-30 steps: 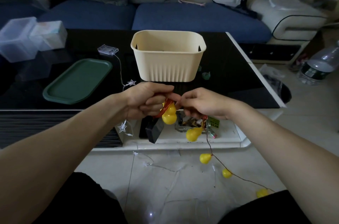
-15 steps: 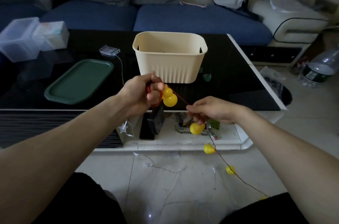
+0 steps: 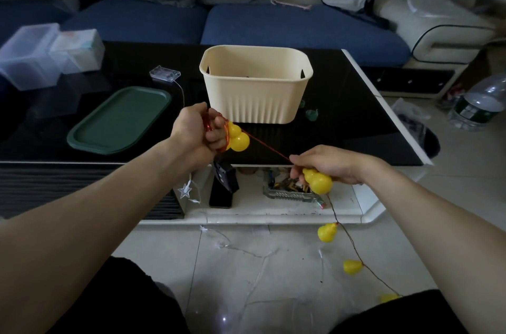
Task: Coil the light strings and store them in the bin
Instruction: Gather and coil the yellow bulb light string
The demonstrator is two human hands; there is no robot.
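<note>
Both hands are closed on the gourd light string [image 3: 269,146]: red wire loops and 1 yellow gourd bulb [image 3: 238,138] are gripped by the left hand [image 3: 195,131], while the next bulb [image 3: 317,181] is pinched by the right hand [image 3: 331,165], the wire drawn taut between them. 3 more bulbs trail to the floor. Coiling is judged underway; another wrap round the left hand is called for next. The bin [image 3: 256,84] is set on the surface [image 3: 356,120] just beyond. A star light string [image 3: 186,191] is left uncoiled.
</note>
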